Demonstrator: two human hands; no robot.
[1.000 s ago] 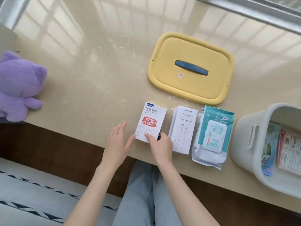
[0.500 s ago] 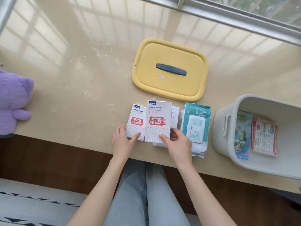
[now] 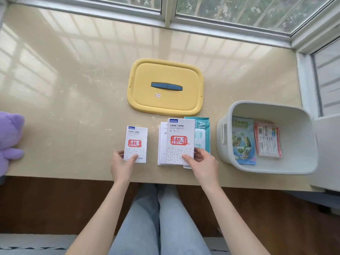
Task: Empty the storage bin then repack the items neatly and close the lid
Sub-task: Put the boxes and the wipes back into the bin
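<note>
My left hand [image 3: 122,165] pinches the lower edge of a small white box with a red stamp [image 3: 135,143] lying on the beige sill. My right hand [image 3: 201,163] holds a second, matching white box [image 3: 180,139] by its bottom corner, raised over another white box [image 3: 162,142] and a teal wipes pack [image 3: 202,131], which it partly hides. The pale grey storage bin [image 3: 268,107] stands open at the right with a green-blue packet [image 3: 242,139] and a red-edged packet [image 3: 267,140] inside. The yellow lid [image 3: 165,103] with a dark blue handle lies flat behind the boxes.
A purple plush toy [image 3: 10,137] sits at the left edge of the sill. Window frames run along the back and the right side. The sill's front edge is just under my wrists, above my knees.
The two stamped boxes, together a second ago, have come apart: my left hand slid one leftward and my right hand carried the other right, over the white box and wipes.
</note>
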